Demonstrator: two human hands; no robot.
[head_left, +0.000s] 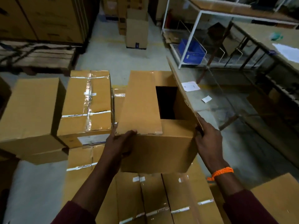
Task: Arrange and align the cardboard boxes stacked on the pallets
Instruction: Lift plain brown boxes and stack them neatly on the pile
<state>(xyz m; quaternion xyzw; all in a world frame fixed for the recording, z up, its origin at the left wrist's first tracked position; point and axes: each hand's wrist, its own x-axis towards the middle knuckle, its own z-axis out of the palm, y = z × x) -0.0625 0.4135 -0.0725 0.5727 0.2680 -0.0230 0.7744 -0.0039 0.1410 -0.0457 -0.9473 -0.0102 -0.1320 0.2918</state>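
Now hands (pixel 123 143) on box (pixel 158 149) edges

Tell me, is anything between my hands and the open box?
Nothing visible. The left hand holds the open box at its near left corner, and the right hand grips its raised flap.

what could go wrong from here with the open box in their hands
1. The right hand grips only the raised flap of the open box; that flap might bend or tear, letting the box tip.
2. The left hand holds just the near left corner, so the box could twist and slip down onto the taped boxes below.
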